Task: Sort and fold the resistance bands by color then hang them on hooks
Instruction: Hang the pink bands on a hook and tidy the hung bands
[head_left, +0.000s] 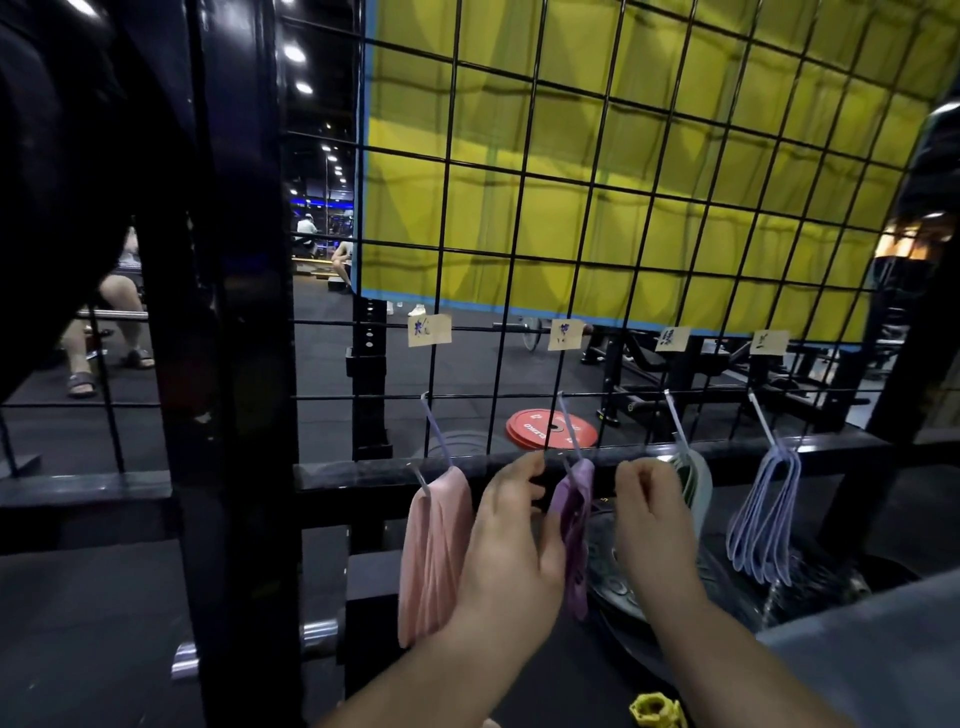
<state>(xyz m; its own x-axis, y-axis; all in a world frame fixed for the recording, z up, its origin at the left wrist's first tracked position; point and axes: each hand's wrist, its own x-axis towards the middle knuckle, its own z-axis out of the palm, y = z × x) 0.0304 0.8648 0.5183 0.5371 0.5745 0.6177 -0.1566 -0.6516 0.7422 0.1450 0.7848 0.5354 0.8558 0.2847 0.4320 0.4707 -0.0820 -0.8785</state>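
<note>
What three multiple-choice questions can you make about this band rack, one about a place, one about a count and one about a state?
1. Where do the pink bands hang?
A. On the leftmost hook
B. On the rightmost hook
C. On the floor

2. How many paper labels are on the wire grid?
A. Two
B. Four
C. Six

3. How does the red weight plate sit?
A. Lying flat on the floor
B. Propped upright against the grid
C. Lifted in both hands

Answers:
1 A: the pink bands drape from the hook furthest left.
2 B: one label sits above each of the four hooks.
3 A: the plate lies flat on the floor behind the grid.
</note>
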